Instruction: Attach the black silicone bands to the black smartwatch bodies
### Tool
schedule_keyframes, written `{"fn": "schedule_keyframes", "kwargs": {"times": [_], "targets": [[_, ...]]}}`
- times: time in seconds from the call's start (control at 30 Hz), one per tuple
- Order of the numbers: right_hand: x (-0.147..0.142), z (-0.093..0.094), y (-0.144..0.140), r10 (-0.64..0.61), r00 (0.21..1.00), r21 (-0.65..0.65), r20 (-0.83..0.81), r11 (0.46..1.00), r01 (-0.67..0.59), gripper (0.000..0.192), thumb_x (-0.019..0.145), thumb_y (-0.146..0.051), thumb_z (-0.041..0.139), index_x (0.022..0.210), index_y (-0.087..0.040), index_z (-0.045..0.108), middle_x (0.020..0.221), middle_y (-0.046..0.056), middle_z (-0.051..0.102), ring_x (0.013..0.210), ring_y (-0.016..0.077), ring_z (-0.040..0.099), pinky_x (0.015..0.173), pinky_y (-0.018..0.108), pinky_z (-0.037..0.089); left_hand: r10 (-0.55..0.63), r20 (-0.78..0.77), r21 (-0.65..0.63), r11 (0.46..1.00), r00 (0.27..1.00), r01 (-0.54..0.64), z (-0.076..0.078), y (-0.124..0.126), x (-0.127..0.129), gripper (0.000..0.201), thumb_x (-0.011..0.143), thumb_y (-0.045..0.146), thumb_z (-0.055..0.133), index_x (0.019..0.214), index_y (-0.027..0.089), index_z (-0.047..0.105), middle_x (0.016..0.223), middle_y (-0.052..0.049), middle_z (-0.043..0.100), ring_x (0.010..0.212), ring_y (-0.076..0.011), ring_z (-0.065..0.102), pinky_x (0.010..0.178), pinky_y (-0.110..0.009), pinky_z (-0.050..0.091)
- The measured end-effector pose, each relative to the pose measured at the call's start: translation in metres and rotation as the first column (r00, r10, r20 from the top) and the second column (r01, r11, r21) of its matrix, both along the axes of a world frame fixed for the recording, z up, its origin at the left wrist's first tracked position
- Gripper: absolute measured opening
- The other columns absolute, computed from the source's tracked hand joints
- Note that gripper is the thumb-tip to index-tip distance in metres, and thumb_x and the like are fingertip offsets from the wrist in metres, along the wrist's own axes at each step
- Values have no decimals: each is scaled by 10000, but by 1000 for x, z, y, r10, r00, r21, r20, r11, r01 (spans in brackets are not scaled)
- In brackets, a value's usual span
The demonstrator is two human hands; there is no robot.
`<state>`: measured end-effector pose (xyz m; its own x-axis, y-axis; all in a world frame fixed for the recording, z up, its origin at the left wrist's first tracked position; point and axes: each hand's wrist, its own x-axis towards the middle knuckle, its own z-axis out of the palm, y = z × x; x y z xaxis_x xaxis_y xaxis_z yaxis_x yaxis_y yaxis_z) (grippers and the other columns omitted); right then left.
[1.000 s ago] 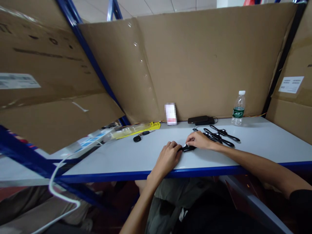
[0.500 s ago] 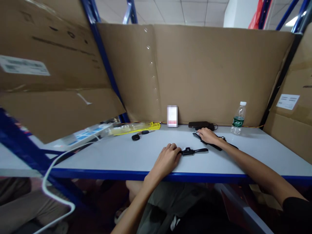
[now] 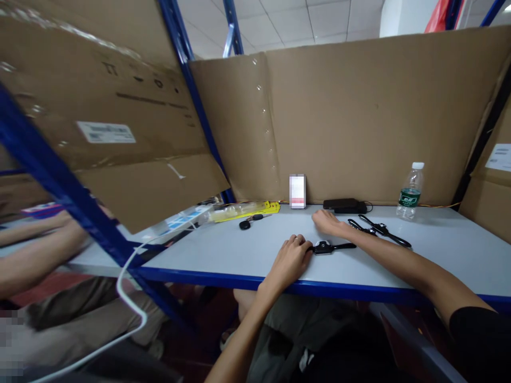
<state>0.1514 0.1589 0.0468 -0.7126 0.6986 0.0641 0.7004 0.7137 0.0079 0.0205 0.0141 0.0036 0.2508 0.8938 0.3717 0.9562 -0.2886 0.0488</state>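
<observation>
My left hand [image 3: 293,257] is closed around the left handle of a black spokeshave [image 3: 323,247] near the table's front edge. The tool's body and right handle show beside my fingers. Farther back, my right hand [image 3: 328,222] hovers or rests over the table with its fingers curled together; whatever they hold, if anything, is hidden. Right of it lie two more black spokeshaves: one [image 3: 383,230] is in full view, and another [image 3: 356,225] is partly covered by my right forearm.
A phone [image 3: 297,191] leans on the cardboard back wall [image 3: 359,117]. Beside it are a black case [image 3: 344,206] and a water bottle [image 3: 410,194]. Keys [image 3: 249,222], yellow packaging [image 3: 249,209] and a power strip [image 3: 183,219] lie leftward. A co-worker's arm [image 3: 48,250] shows at far left.
The view has turned left. My right hand has moved left, away from the two spokeshaves on the right, uncovering them. My left hand keeps its hold on the near spokeshave.
</observation>
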Motion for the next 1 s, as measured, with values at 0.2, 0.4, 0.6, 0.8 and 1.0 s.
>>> {"fn": "schedule_keyframes", "kwargs": {"times": [0.2, 0.4, 0.6, 0.8, 1.0], "targets": [[25, 0, -34, 81, 996, 20, -29, 997, -80, 272, 847, -50, 562, 1043, -109, 741, 1102, 213, 725, 1027, 294, 697, 807, 303, 477, -6, -5, 5, 1000, 1000, 6, 0, -2, -2, 253, 983, 210, 502, 1151, 205, 691, 1072, -103, 633, 1043, -258, 571, 918, -397, 490], [64, -3, -41, 0, 1000, 14, -8, 1000, 0, 255, 887, -96, 536, 1060, -91, 723, 1100, 221, 707, 1000, 295, 694, 771, 308, 471, -19, 16, -12, 1000, 1000, 19, 0, -3, -4, 252, 981, 194, 515, 1167, 193, 686, 1085, -102, 646, 1044, -257, 576, 941, -397, 491], [72, -2, -40, -14, 998, 40, -68, 999, 17, 232, 916, -151, 530, 1059, -77, 697, 1152, 233, 678, 977, 290, 681, 743, 313, 455, -35, 13, -14, 999, 999, 35, 3, -2, -5, 247, 984, 191, 508, 1151, 192, 689, 1087, -103, 652, 1049, -258, 580, 948, -398, 496], [70, 0, -36, -12, 967, -77, -256, 997, -8, 173, 867, -128, 589, 993, -149, 705, 946, 104, 743, 852, 217, 668, 639, 264, 376, -40, 21, -12, 999, 999, 41, 1, -1, -6, 257, 980, 197, 510, 1153, 198, 700, 1080, -103, 656, 1039, -253, 586, 942, -392, 501], [63, 2, -34, -98, 871, -240, -482, 970, -24, 160, 753, -84, 681, 889, -133, 750, 731, 26, 734, 685, 152, 641, 643, 233, 408, -37, 41, 8, 999, 998, 37, -2, 1, -7, 304, 990, 182, 480, 1174, 226, 718, 1052, -96, 655, 1008, -240, 590, 914, -370, 498]]}}
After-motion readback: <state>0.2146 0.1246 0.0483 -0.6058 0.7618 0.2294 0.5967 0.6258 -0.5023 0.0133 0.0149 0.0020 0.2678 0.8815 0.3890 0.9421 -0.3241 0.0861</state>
